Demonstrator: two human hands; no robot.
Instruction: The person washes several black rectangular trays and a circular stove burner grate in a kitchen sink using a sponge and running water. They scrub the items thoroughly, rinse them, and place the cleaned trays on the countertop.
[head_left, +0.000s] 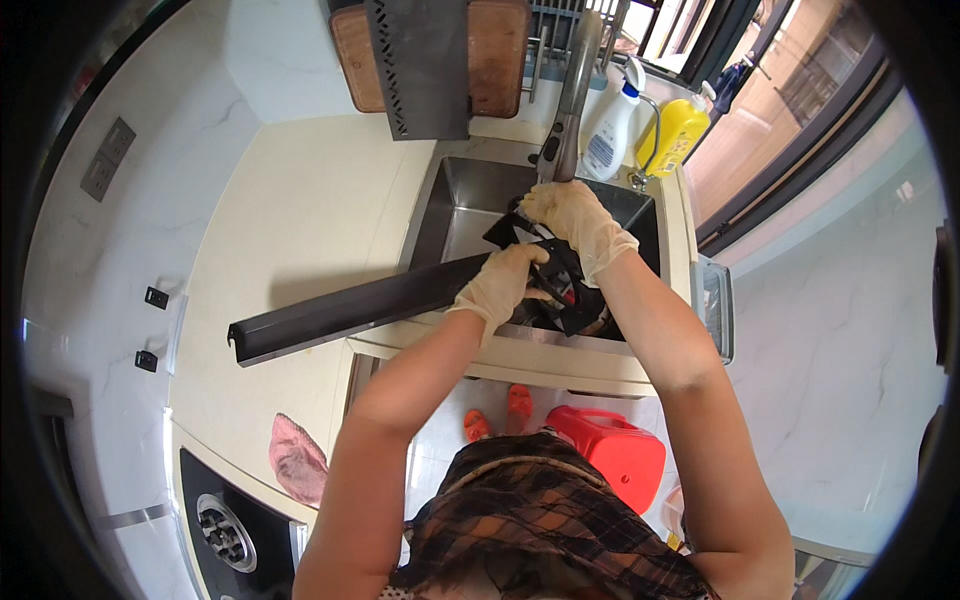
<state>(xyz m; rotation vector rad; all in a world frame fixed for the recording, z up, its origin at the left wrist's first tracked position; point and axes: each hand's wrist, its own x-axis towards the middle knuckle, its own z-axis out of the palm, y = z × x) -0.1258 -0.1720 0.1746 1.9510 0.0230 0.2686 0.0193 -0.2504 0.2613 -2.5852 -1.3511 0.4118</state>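
My left hand (499, 281), in a pale translucent glove, grips the right end of a long black channel-shaped trough (360, 300). The trough slants across the sink's left rim, its far end over the counter. My right hand (570, 217), gloved alike, is curled at the lower end of a grey faucet head (559, 146) with buttons. Whether it grips the faucet or a black part below is hidden. Under and between both hands, black angular parts (581, 304) lie in the stainless steel sink (469, 225), partly covered by my hands.
A dark perforated panel (431, 75) leans on wooden cutting boards (499, 60) behind the sink. A white spray bottle (609, 139) and a yellow pump bottle (675, 139) stand back right. A pink cloth (296, 457) lies near the gas stove (225, 532). A red plastic container (622, 457) stands below.
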